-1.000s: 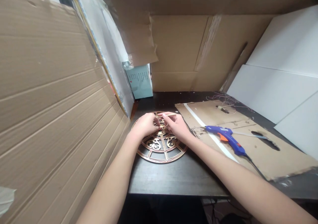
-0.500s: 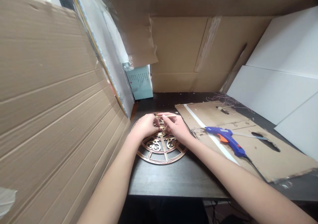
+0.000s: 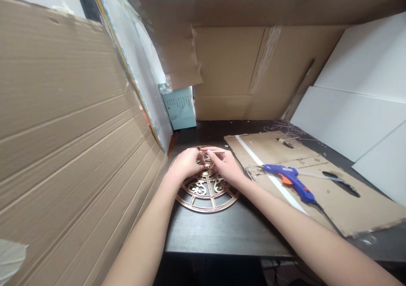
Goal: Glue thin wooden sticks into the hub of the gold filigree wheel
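Both hands are staying put over the ornate round grille point(image 3: 206, 188). The left hand point(image 3: 187, 164) and right hand point(image 3: 226, 164) are still pinching a thin stick point(image 3: 213, 151) between them; only the view is shifting.

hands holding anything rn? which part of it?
Both hands pinch a thin, pale wooden stick over the round copper-coloured openwork metal disc: left hand at its left end, right hand near the middle. Its right end pokes free.

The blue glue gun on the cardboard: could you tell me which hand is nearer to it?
Right. The right hand is over the round ornament, left of the glue gun; the left hand is farther left.
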Demonstrator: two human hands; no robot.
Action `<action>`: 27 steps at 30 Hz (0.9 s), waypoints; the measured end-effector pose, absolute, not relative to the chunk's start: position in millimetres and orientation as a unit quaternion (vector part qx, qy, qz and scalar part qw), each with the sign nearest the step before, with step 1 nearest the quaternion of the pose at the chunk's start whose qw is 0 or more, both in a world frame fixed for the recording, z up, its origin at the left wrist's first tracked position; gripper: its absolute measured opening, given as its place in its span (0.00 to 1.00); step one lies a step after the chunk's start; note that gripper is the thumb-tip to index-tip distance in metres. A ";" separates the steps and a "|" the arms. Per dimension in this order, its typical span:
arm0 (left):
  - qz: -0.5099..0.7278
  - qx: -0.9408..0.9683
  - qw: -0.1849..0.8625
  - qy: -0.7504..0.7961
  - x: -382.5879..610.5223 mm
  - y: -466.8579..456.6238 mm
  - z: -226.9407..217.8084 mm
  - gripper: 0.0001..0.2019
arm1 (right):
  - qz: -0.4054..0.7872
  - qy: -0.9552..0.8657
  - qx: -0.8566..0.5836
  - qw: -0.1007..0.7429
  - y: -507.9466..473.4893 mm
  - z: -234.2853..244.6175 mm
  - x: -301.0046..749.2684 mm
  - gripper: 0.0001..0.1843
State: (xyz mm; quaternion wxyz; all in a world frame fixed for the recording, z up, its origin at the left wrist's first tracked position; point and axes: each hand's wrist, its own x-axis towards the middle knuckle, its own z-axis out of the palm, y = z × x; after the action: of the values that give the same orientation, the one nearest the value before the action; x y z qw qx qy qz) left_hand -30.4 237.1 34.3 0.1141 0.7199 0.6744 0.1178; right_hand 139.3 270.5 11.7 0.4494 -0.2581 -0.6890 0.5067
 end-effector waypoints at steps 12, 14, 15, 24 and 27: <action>0.116 0.724 0.115 0.670 -31.1 238.7 32.0 0.11 | 0.516 -0.681 -0.262 0.447 271.5 9.4 138.1 0.23; 0.117 0.723 0.115 0.672 -31.1 238.7 32.3 0.11 | 0.515 -0.680 -0.267 0.449 272.4 8.3 137.7 0.23; 0.117 0.722 0.115 0.672 -31.1 238.8 32.6 0.11 | 0.514 -0.679 -0.271 0.449 273.3 7.4 137.7 0.22; 0.111 0.725 0.111 0.670 -32.4 240.2 31.8 0.11 | 0.513 -0.678 -0.266 0.455 273.7 5.6 136.5 0.24; 0.114 0.726 0.112 0.669 -33.3 240.8 30.2 0.11 | 0.514 -0.679 -0.263 0.454 273.4 5.8 136.4 0.24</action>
State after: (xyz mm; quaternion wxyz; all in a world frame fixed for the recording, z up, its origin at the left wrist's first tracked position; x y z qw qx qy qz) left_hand -33.3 240.8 30.2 0.1120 0.7256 0.6693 0.1139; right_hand 136.4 273.4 5.8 0.4543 -0.2626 -0.6788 0.5137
